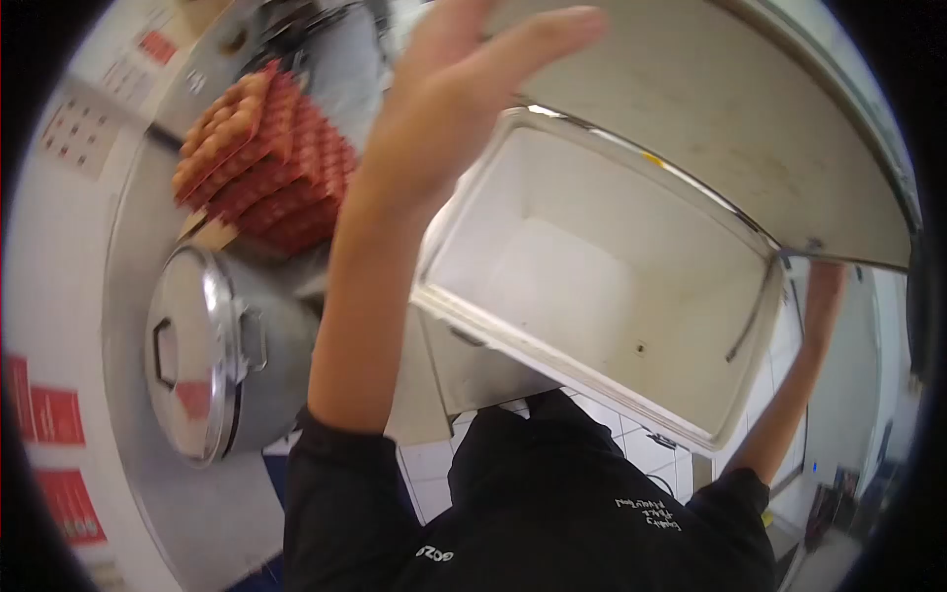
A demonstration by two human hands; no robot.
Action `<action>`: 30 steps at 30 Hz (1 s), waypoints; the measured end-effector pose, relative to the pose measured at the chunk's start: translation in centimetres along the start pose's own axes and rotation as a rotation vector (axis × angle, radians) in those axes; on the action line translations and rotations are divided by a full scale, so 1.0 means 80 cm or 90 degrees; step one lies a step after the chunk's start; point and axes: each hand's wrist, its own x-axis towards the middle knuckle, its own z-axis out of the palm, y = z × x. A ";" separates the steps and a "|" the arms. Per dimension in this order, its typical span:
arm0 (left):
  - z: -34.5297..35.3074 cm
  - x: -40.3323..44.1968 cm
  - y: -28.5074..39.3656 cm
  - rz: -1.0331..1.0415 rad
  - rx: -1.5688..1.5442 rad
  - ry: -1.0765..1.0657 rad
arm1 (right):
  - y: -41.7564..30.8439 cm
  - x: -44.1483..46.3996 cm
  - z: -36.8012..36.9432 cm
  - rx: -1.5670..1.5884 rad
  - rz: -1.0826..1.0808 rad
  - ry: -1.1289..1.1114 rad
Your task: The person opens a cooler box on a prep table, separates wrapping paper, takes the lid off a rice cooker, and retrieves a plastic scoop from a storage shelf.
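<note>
A white open box (562, 252) with a deep, smooth interior lies in front of my torso. Its large greyish lid (710, 109) is raised beyond it. My left hand (449, 94) reaches up over the box's left side, thumb stretched out in front of the lid. The other left fingers run partly out of the top of the view, and no held thing shows. At the far right, my right hand (827, 281) is by the lid's lower right corner, its fingers hidden. A thin dark tube (752, 314) hangs inside the box, and a small hole (641, 347) marks its floor.
Stacked red egg trays (286, 187), the top one holding brown eggs (222, 128), stand at the left. Nearby is a big metal pot (271, 345) with a handled lid (182, 355). White floor tiles (429, 474) show below the box. Red notices (54, 414) hang at far left.
</note>
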 end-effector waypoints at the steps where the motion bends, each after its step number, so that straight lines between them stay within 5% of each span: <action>1: -0.006 0.007 -0.004 -0.007 0.059 -0.013 | 0.017 0.018 -0.007 -0.093 0.064 0.158; 3: -0.029 0.000 -0.022 -0.042 0.188 -0.036 | 0.052 0.035 -0.018 -0.664 -0.208 0.120; 5: -0.059 -0.038 -0.027 -0.022 0.236 0.000 | 0.042 0.058 -0.007 -0.872 -0.312 0.076; 8: -0.109 -0.124 -0.066 -0.053 0.190 0.229 | 0.029 0.068 0.058 -0.801 -0.169 0.113; 11: -0.166 -0.231 -0.152 -0.147 0.188 0.528 | 0.055 0.101 0.019 -0.896 -0.259 0.030; 12: -0.191 -0.278 -0.201 -0.202 0.216 0.601 | 0.053 0.105 0.038 -0.654 -0.092 0.092; 14: -0.196 -0.363 -0.293 -0.403 0.384 0.535 | 0.050 0.097 0.036 -0.597 -0.070 0.101; 17: -0.180 -0.450 -0.392 -0.472 0.496 0.390 | 0.013 0.074 0.140 -0.351 0.080 0.235; 19: -0.156 -0.460 -0.389 -0.643 0.738 0.119 | 0.007 0.065 0.167 -0.380 0.051 0.218; 30: -0.136 -0.571 -0.325 -0.524 0.818 0.111 | -0.014 0.009 0.199 -0.559 0.011 0.253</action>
